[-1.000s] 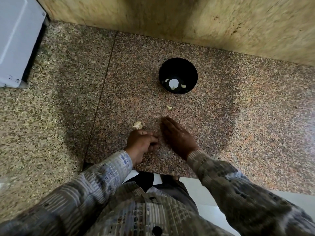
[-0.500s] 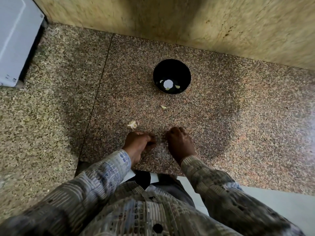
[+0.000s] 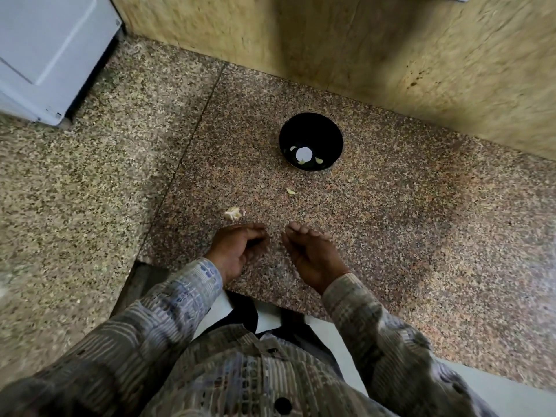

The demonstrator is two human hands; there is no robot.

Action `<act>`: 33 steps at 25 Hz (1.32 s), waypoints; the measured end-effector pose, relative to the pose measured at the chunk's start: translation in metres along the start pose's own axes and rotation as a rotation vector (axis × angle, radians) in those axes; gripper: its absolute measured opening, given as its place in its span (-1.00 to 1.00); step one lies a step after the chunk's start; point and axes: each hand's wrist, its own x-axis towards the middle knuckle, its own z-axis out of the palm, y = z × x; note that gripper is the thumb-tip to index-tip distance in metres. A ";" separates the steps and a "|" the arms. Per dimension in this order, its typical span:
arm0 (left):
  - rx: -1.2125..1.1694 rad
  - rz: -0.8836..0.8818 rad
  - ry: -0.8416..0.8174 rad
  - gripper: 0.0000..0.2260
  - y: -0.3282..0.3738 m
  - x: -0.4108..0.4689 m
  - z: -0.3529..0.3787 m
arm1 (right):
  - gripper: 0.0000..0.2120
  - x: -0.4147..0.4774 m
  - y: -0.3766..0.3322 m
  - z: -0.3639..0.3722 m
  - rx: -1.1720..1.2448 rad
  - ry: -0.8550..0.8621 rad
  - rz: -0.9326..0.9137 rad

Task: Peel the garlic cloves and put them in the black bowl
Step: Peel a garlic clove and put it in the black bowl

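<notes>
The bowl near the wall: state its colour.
The bowl is black, best seen in the head view.

Speckled pink-brown counter (image 3: 391, 224); black bowl (image 3: 313, 127); grey-striped sleeve (image 3: 162, 314).

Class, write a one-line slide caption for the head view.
Left hand and right hand, loosely curled, near the counter edge; garlic pieces ahead, cloves already in the black bowl.

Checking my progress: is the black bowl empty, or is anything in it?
Not empty. The black bowl holds a few pale garlic pieces near its bottom, beside a round white patch I cannot identify.
</notes>
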 end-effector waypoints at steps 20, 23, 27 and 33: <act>-0.904 0.592 0.276 -0.84 -0.116 -0.226 -0.119 | -0.76 -0.141 0.106 0.049 -0.617 -0.626 0.412; -1.019 0.665 0.364 -0.85 -0.157 -0.265 -0.160 | -0.78 -0.165 0.162 0.047 -0.714 -0.704 0.506; -1.194 0.755 0.516 -0.85 -0.233 -0.318 -0.222 | -0.79 -0.208 0.253 0.035 -0.889 -0.789 0.641; -1.380 0.790 0.703 -0.83 -0.358 -0.386 -0.300 | -0.78 -0.289 0.394 -0.013 -1.104 -0.838 0.812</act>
